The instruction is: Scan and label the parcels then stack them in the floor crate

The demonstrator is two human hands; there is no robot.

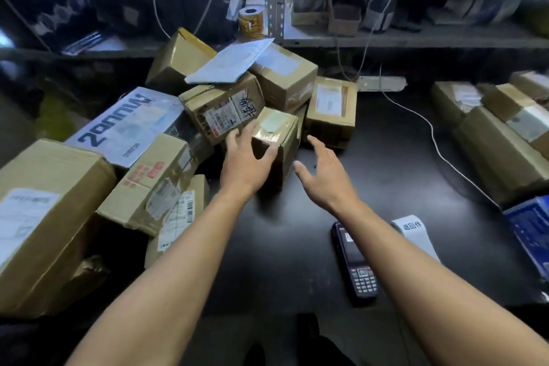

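The left hand [248,159] grips the small brown taped cardboard box [274,140], fingers on its left side and thumb on its near face, at the front of the parcel heap [208,104] toward the table's [401,163] far left. The right hand [322,174] hovers just right of the box, fingers spread wide, holding nothing. A dark handheld scanner with keypad [355,260] lies near the table's front edge beside a white printed label strip [416,236]
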